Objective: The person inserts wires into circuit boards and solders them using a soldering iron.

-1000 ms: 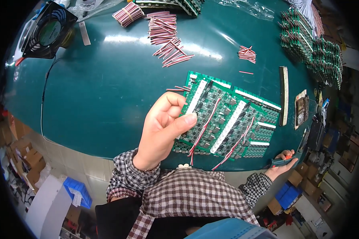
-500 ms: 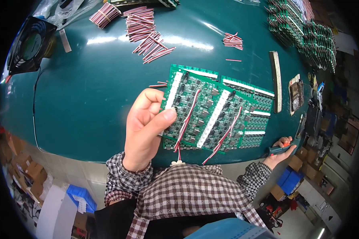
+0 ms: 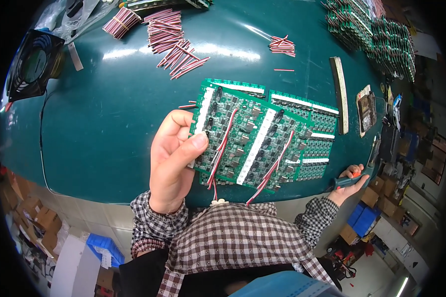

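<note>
My left hand point(image 3: 174, 158) pinches the left edge of a green circuit board point(image 3: 250, 133) between thumb and fingers, holding it up tilted. Red, black and white wires point(image 3: 225, 143) run across its face, and some hang past its lower edge. Behind it lie more green circuit boards point(image 3: 316, 144) on the table, partly hidden. At the table's right front edge my right hand point(image 3: 350, 182) is wrapped round the teal and orange handle of a soldering iron point(image 3: 343, 183). Its metal shaft points up and away to the right, apart from the boards.
Cut wires lie in a loose pile point(image 3: 166, 34), a banded bundle point(image 3: 121, 23) and a small heap point(image 3: 282, 46) on the green table point(image 3: 99, 123). A black fan point(image 3: 33, 64) stands left. Right are a bar point(image 3: 339, 94), a brown-stained tray point(image 3: 365, 111) and stacked boards point(image 3: 391, 47).
The whole view has shifted slightly, so table items sit a little further left. Both hands keep their holds, and the raised board stays at nearly the same tilt.
</note>
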### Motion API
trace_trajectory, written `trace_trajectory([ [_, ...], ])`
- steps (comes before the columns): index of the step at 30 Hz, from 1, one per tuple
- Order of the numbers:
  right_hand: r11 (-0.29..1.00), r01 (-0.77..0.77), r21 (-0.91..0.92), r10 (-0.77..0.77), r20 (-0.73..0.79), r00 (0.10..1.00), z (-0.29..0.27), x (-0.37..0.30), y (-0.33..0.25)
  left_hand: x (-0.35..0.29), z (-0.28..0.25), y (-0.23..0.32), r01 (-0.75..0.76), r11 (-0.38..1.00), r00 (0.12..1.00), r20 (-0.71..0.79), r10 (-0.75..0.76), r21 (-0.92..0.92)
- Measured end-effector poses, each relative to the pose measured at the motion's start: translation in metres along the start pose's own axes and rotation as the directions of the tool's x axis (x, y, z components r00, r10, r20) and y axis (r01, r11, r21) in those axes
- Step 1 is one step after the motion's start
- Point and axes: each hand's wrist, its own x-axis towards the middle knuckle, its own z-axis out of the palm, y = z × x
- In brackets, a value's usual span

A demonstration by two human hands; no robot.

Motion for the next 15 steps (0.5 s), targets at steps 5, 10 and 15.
trace_trajectory([
  [5,1.0,0.001,-0.002,-0.001,0.001,1.0,0.0008,-0.0002,0.0008,0.001,-0.0035,-0.0004,0.019,1.0,1.0,0.001,-0.019,-0.01],
  [10,1.0,0.0,0.005,0.0,-0.005,1.0,-0.0004,-0.0003,-0.0002,0.0028,-0.006,0.001,0.079,0.996,0.997,-0.008,-0.079,-0.028],
  [15,1.0,0.027,-0.008,-0.028,-0.055,0.998,0.0,-0.0006,0.0002,0.0028,-0.006,0.0008,0.072,0.996,0.997,-0.017,-0.073,-0.046],
])
